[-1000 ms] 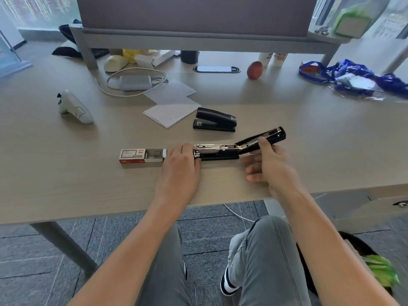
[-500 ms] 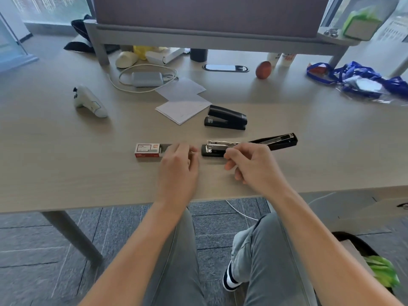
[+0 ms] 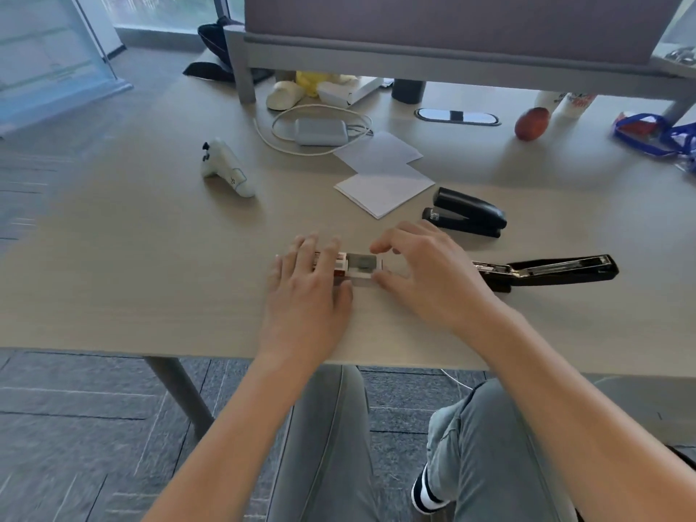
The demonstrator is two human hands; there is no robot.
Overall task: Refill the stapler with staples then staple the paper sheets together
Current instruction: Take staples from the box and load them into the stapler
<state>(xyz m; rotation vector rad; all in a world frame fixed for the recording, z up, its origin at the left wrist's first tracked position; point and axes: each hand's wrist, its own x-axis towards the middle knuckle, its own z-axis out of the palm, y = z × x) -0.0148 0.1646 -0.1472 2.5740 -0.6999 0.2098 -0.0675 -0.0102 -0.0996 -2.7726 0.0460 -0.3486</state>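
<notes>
Left hand (image 3: 307, 292): lying flat on the staple box (image 3: 348, 266), steadying it.
Right hand (image 3: 425, 275): pinching at the box tray's open end.
Stapler (image 3: 546, 271): lying open, just right of right hand.
Advice: keep box pinned; draw one strip out level.

staple box (image 3: 352, 267) lies left of the opened stapler (image 3: 546, 271), paper sheets (image 3: 384, 188) behind both.

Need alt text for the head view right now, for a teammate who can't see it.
Both hands work a small staple box on a desk: the left hand rests on its sleeve, the right hand pinches its pulled-out tray. The opened stapler lies untouched to the right; a closed stapler and paper sheets sit behind.
</notes>
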